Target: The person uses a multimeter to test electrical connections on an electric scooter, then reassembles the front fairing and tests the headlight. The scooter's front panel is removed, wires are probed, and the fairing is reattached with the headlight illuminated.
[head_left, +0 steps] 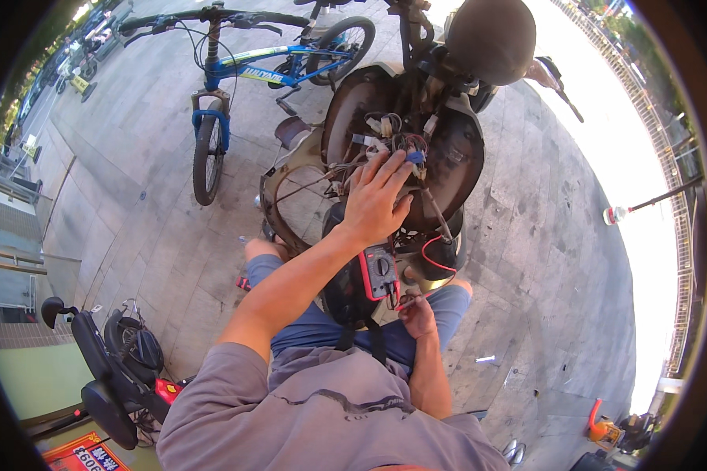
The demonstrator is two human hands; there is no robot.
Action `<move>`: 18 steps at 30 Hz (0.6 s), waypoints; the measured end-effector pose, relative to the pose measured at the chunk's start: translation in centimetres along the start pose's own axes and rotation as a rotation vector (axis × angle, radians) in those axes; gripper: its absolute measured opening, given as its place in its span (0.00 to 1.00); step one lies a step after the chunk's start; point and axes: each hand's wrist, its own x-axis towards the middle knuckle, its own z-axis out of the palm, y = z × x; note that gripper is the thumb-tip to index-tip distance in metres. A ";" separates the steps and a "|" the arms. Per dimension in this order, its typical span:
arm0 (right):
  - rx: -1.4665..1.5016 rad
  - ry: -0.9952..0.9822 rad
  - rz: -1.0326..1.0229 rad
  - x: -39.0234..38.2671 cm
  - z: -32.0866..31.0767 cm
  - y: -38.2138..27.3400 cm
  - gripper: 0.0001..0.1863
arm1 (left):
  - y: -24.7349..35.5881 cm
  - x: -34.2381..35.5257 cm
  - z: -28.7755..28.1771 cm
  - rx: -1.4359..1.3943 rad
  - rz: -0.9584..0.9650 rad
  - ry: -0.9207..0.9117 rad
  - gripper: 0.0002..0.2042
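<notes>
- Our left forearm (294,282) is bare and reaches slantwise along the left side of the multimeter (380,268), going away from our body.
- Our left wrist (350,233) is almost straight, near the upper left corner of the multimeter.
- Our left hand (377,200) is beyond the multimeter, with its back toward us; the fingers are stretched forward and the thumb stands apart, to the right.
- Our right forearm (430,373) is also bare, and it rises from below and right of the multimeter.
- Our right hand (419,317) is just beside the multimeter's lower right corner, its fingers curled into a pinch.
</notes>
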 end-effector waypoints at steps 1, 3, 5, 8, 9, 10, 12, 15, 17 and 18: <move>0.004 0.009 0.000 -0.1 0.0 -0.1 0.20 | -0.2 0.2 -0.2 -0.055 -0.010 0.010 0.25; 0.019 0.006 0.009 -0.3 0.1 -0.3 0.19 | -0.7 0.8 -0.5 -0.183 -0.031 0.040 0.24; 0.038 -0.003 0.011 -0.7 0.1 -0.5 0.19 | -1.5 1.5 -0.8 -0.338 -0.054 0.079 0.22; 0.037 0.014 0.021 -0.9 0.0 -0.5 0.17 | -2.9 2.3 -0.7 -0.579 -0.208 0.198 0.17; 0.042 0.014 0.018 -0.9 0.0 -0.5 0.17 | -3.6 2.7 -0.5 -0.692 -0.266 0.259 0.16; 0.037 0.024 0.023 -0.8 0.0 -0.5 0.17 | -4.4 3.1 -0.2 -0.775 -0.363 0.307 0.14; 0.035 0.031 0.020 -0.8 -0.1 -0.4 0.17 | -6.0 3.5 0.0 -0.878 -0.522 0.367 0.13; 0.041 0.052 0.022 -0.8 -0.2 -0.4 0.19 | -7.1 3.1 0.0 -0.818 -0.592 0.375 0.13; 0.044 0.044 0.033 -0.7 -0.3 -0.3 0.17 | -6.9 2.7 -0.2 -0.798 -0.598 0.338 0.13; 0.047 0.037 0.035 -0.7 -0.3 -0.3 0.17 | -6.4 2.3 -0.2 -0.798 -0.588 0.315 0.13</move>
